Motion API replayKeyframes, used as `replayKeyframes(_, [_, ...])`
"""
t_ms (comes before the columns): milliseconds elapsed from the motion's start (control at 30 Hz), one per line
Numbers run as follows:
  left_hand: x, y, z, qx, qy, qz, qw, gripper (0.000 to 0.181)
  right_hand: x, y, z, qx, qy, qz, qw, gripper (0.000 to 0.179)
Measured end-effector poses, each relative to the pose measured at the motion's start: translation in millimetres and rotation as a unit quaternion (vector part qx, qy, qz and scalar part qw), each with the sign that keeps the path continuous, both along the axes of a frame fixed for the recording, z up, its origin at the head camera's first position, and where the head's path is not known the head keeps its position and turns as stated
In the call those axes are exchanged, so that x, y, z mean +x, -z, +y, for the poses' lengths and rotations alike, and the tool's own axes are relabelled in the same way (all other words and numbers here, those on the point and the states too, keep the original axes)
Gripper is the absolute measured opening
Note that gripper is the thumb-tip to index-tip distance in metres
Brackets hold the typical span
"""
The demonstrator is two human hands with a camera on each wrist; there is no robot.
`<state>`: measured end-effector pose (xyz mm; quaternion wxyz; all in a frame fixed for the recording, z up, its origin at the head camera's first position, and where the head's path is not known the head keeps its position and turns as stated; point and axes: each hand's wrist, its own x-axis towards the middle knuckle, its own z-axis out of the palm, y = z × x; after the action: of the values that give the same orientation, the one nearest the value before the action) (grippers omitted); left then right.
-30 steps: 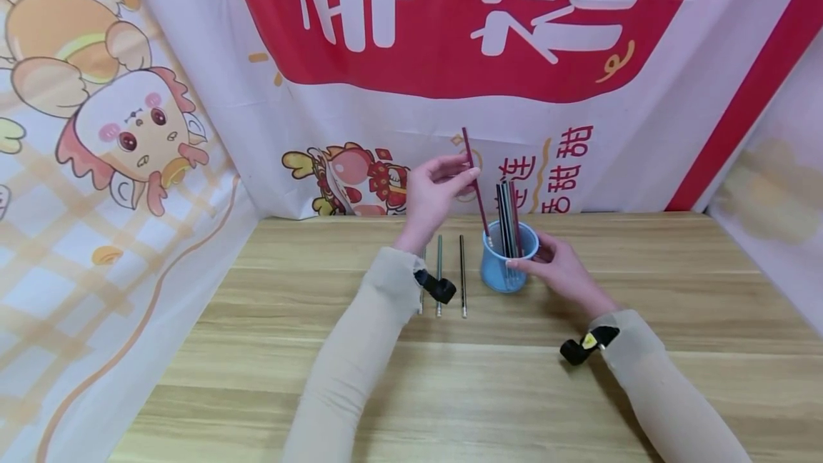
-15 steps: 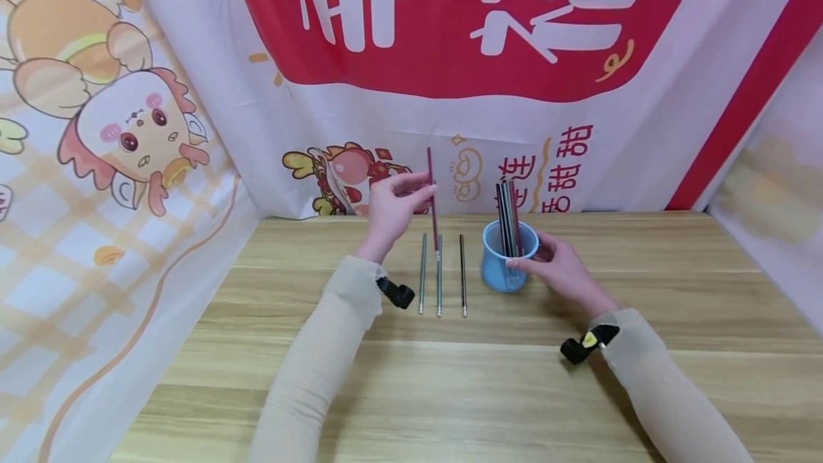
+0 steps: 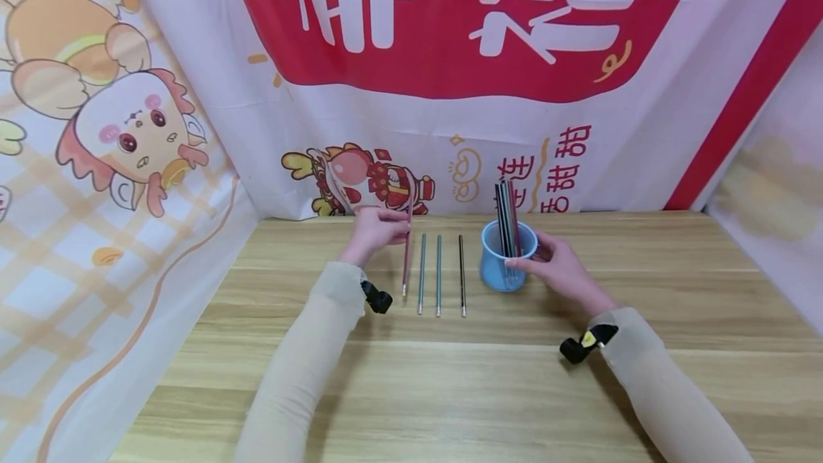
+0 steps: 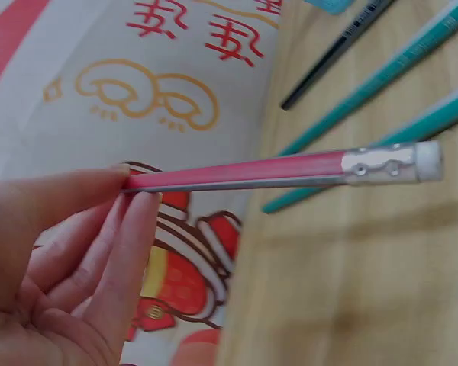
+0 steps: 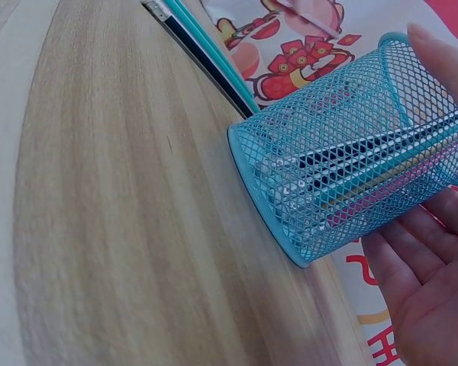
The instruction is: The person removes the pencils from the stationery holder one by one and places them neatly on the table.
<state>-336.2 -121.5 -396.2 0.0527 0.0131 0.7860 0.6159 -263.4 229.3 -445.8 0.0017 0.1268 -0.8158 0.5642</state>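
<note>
My left hand point(image 3: 375, 229) pinches a red pencil point(image 4: 252, 169) between thumb and fingertips. Its white eraser end point(image 4: 429, 162) points down toward the table in the head view. To its right lie two teal pencils point(image 3: 421, 274) and a black pencil point(image 3: 462, 274), roughly parallel, erasers toward me. Beside them stands a light blue mesh pencil cup point(image 5: 320, 145), upright on the table. My right hand point(image 3: 566, 270) holds the cup's right side, thumb near the front of its rim. Several dark, teal and red pencils point(image 3: 507, 213) stand in the cup, leaning slightly left.
The wood-grain table point(image 3: 411, 391) ends at the back against a white and red printed cloth point(image 3: 437, 120). Another patterned cloth point(image 3: 71, 270) hangs along the left side, and a pale one stands at the right.
My left hand has carried the red pencil from above the cup leftward and down, to just left of the pencils in the row. My right hand and the cup have stayed in place.
</note>
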Motion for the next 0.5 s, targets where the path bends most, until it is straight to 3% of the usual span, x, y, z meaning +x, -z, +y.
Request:
replayKeyframes(267, [0.1, 27.8, -6.0, -0.055, -0.02, -0.063, 0.9963, 0.021, -0.3, -0.3, 1, 0.003, 0.002, -0.003, 1.0, 0.075])
replayKeyframes(500, [8.6, 38.7, -6.7, -0.043, -0.022, -0.079, 0.9957, 0.027, -0.4, 0.2, 0, 0.001, 0.006, -0.002, 1.0, 0.074])
